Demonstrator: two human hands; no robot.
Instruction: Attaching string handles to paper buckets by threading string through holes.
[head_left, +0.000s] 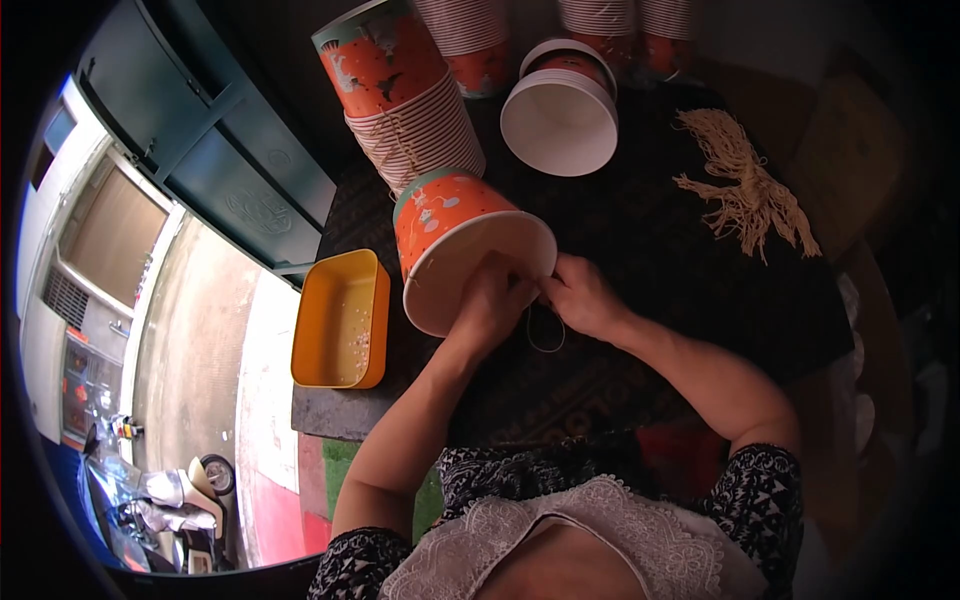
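Right of the yellow tray (pixel 340 320), both hands, left (pixel 490 305) and right (pixel 580 295), pinch together at the rim of an orange paper bucket (pixel 455 235), a string loop (pixel 545 335) dangling below.

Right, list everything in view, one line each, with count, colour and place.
Paper bucket: one, orange and white, on its side at the hands.
Cord loop: one, pale, under the hands.
Bucket stacks: several, orange and white, far edge of table.
Upturned stack: one, white inside, centre back.
Cord bundle: one, beige, right of table.
Tray: one, yellow, left edge.
Table: one, dark.
Left hand: at bucket rim.
Right hand: pinching cord at rim.
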